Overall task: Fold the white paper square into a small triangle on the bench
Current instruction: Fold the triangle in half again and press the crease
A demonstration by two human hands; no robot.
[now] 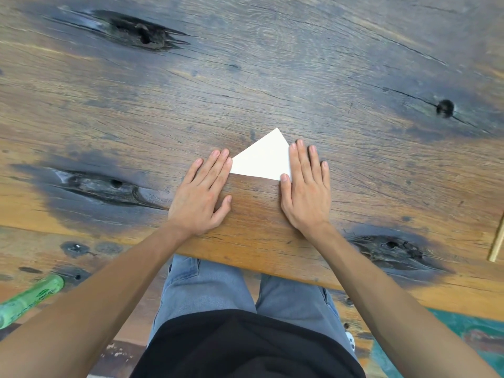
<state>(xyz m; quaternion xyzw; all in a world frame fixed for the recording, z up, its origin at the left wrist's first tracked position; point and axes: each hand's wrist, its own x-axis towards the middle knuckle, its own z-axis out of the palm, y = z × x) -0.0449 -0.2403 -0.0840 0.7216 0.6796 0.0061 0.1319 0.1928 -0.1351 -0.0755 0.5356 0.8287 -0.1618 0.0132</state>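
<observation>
The white paper [263,158] lies flat on the wooden bench [245,85] as a triangle, its point facing away from me and its long straight edge nearest me. My left hand [201,192] rests palm down just left of it, fingertips touching the left corner. My right hand [306,186] lies flat on the right side, its fingers over the paper's right edge and its thumb on the lower right corner. Neither hand grips the paper; both press down with fingers extended.
The bench is dark, weathered wood with knots and cracks [141,34]. Its near edge runs just behind my wrists. A green bottle [30,298] lies at the lower left below the bench. A thin wooden stick [497,241] lies at the right edge.
</observation>
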